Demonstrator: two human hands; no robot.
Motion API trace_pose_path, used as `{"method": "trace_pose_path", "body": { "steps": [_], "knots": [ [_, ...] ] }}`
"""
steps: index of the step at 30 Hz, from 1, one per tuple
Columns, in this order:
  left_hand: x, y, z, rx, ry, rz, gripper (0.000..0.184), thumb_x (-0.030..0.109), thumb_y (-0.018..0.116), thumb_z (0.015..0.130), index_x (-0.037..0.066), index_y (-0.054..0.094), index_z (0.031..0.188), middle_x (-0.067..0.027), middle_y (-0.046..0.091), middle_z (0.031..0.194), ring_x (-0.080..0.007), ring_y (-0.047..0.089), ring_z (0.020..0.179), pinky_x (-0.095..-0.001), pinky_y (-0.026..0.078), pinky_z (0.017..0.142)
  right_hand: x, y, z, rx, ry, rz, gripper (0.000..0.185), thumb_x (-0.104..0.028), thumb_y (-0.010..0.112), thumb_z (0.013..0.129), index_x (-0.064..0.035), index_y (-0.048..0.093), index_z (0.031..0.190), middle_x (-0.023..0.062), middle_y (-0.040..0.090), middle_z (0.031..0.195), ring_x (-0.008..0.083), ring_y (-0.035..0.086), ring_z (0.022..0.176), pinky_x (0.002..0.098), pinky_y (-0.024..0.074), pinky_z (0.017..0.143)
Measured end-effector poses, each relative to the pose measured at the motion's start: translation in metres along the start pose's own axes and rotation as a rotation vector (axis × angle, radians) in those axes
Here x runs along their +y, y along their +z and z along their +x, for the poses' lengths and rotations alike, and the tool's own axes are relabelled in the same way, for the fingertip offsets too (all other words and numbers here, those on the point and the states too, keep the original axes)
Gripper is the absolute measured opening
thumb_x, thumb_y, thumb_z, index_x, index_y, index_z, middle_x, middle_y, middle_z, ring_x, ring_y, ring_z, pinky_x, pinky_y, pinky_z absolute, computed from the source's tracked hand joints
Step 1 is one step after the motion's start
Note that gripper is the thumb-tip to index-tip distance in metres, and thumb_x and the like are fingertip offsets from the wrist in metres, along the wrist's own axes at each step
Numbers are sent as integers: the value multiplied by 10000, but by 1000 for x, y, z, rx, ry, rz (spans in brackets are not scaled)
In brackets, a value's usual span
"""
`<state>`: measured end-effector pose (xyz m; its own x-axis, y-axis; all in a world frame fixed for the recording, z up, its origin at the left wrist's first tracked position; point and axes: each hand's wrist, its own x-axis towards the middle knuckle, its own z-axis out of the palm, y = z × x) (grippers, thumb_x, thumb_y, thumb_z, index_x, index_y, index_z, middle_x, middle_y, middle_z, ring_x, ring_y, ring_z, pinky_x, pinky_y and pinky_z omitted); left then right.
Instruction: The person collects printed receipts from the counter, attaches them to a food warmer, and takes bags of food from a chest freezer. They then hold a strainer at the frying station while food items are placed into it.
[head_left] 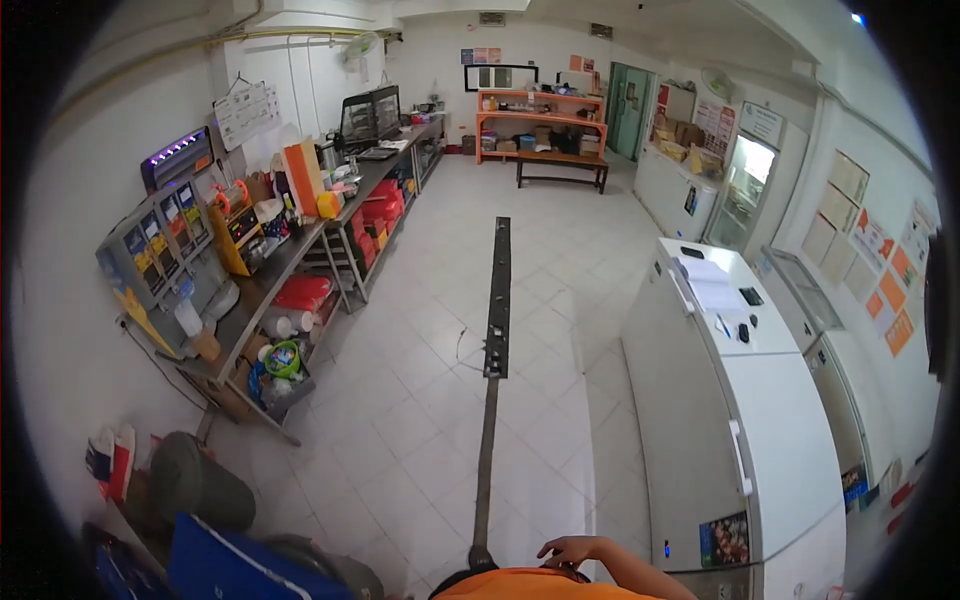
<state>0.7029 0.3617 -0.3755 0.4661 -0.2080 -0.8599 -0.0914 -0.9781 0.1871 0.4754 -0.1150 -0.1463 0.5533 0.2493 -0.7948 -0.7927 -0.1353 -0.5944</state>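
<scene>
At the bottom edge, just right of the middle, my right hand [572, 550] hangs in front of the orange shirt [550, 585]. Its fingers are apart and bent a little, and nothing shows in them. My left hand is outside the picture. Below the hand, a dark object at the shirt's edge is too hidden to make out. A black strip [497, 300] runs along the tiled floor ahead, with a narrower dark band [486, 460] leading from it toward me.
White chest freezers [770, 400] line the right, with an open notebook [712, 285] on top. A steel counter [270, 290] with dispensers [165, 260] stands left. A bin [200, 485] and blue bag [240, 565] are lower left. Far back are orange shelves [540, 122] and a bench [562, 160].
</scene>
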Motion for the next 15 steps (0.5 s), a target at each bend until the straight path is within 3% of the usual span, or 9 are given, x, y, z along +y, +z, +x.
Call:
{"method": "trace_pose_path", "body": {
  "steps": [2,3,4,7,9,14,15],
  "knots": [
    [79,-74,42,138,182,192,763,648,384,963,-30,688,1140,-266,646,1226,-410,612,1168,-474,476,1008,-25,-52,20,99,-24,-5,500,-387,673,948,-92,562,1336,132,685,1026,190,667,882,332,569,723],
    [124,-121,52,134,72,10,929,773,360,906,-78,693,1072,-284,669,1167,-392,621,1168,-462,477,1005,-31,-75,35,297,-143,-265,425,-393,689,935,-82,647,1223,95,723,881,170,683,778,310,550,663],
    [195,-187,8,193,128,-55,935,805,396,873,-62,714,1023,-252,703,1089,-378,637,1145,-461,484,991,-47,-95,41,337,-121,-232,398,-387,682,942,-87,656,1203,83,719,847,160,673,737,301,543,641],
    [306,-296,53,301,200,-89,894,793,426,871,-37,723,1017,-220,718,1035,-380,649,1099,-456,490,978,-80,-163,60,443,-102,-150,341,-385,691,937,-87,693,1104,53,708,764,131,643,643,293,514,586],
    [368,-355,77,390,245,-119,869,783,438,875,-24,727,1017,-217,715,1044,-381,651,1086,-455,494,969,-108,-214,68,436,-92,-142,429,-433,745,889,-73,697,1117,68,716,801,146,646,663,305,518,617],
    [432,-420,163,423,165,-120,866,774,418,895,-11,724,1095,-254,666,1188,-392,622,1143,-450,481,984,-143,-371,118,442,-132,-250,595,-516,794,817,-84,671,1208,88,718,849,190,643,706,325,524,667],
    [422,-425,206,406,154,128,874,748,442,905,-22,630,1272,-230,666,1219,-345,664,1096,-406,504,970,-151,-405,125,468,-156,-364,635,-549,801,791,-89,671,1209,99,720,877,204,653,731,338,530,687]
  ]
}}
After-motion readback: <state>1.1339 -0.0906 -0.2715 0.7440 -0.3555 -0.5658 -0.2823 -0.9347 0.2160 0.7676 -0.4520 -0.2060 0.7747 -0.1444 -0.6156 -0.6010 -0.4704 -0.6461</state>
